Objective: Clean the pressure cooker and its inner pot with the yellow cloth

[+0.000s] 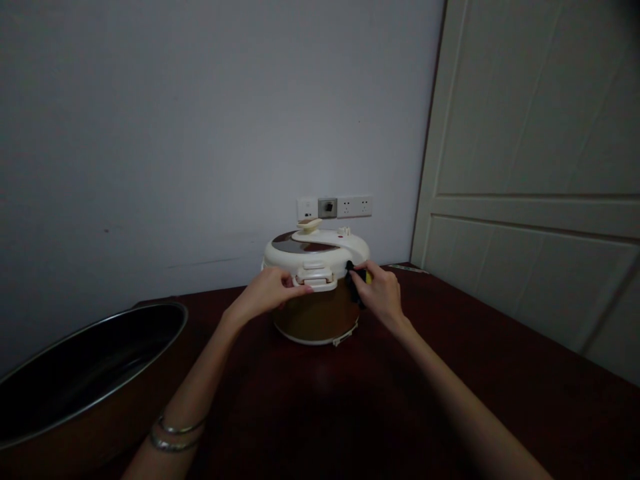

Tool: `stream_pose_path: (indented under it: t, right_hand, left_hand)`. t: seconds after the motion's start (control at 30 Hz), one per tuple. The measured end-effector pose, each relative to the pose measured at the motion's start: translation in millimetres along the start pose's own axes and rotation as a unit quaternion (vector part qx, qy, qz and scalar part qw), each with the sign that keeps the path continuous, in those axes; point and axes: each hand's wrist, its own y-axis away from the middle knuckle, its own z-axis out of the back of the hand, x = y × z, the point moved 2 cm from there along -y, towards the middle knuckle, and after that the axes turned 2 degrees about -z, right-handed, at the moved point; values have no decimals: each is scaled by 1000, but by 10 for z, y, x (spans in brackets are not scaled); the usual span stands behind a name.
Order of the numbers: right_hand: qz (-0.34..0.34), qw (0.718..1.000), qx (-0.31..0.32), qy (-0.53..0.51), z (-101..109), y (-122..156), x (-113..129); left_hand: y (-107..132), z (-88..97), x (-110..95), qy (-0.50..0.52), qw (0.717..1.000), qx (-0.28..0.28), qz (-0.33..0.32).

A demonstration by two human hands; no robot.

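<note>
A white and brown electric pressure cooker [315,317] stands on the dark red table, its white lid [280,257] on top. My left hand [274,288] is closed on the white side handle [323,285], thumb and fingers gripping its left end. In my right hand [381,290] is a soft black and yellow piece [356,287], pinched against the cooker's right side just under the lid rim. Whether this piece is a cloth or a sponge I cannot tell. Part of it is hidden by my fingers.
A large dark pan [95,393] with a metal rim sits at the left. Behind the cooker, sockets [355,207] are set in the pale wall. A white panelled door [525,267] borders the dark red table [320,400] on the right.
</note>
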Motion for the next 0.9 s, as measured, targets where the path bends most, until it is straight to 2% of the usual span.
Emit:
stream_pose_path:
  t: [0.17, 0.37, 0.43, 0.53, 0.63, 0.77, 0.9]
  right_hand:
    - [57, 998, 34, 15, 16, -2, 131]
    - [-2, 1000, 22, 13, -3, -45, -122]
    - [-3, 1000, 25, 13, 39, -68, -144]
    - [18, 999, -8, -25, 171, -152, -7]
    - [95, 988, -74, -101, 264, -282, 224]
    - [210, 956, -117, -166, 91, -295, 325]
    - [238, 935, -164, -207, -191, -41, 140]
  left_hand:
    - [-10, 11, -18, -6, 1000, -8, 3]
    - [-11, 8, 5, 13, 1000, -8, -8]
    - [-13, 1, 24, 8, 1000, -9, -6]
    - [-19, -13, 51, 8, 1000, -10, -7]
    - [-22, -24, 65, 18, 1000, -5, -20]
    - [-20, -21, 73, 21, 999, -13, -28]
    - [-21, -17, 66, 28, 999, -19, -33]
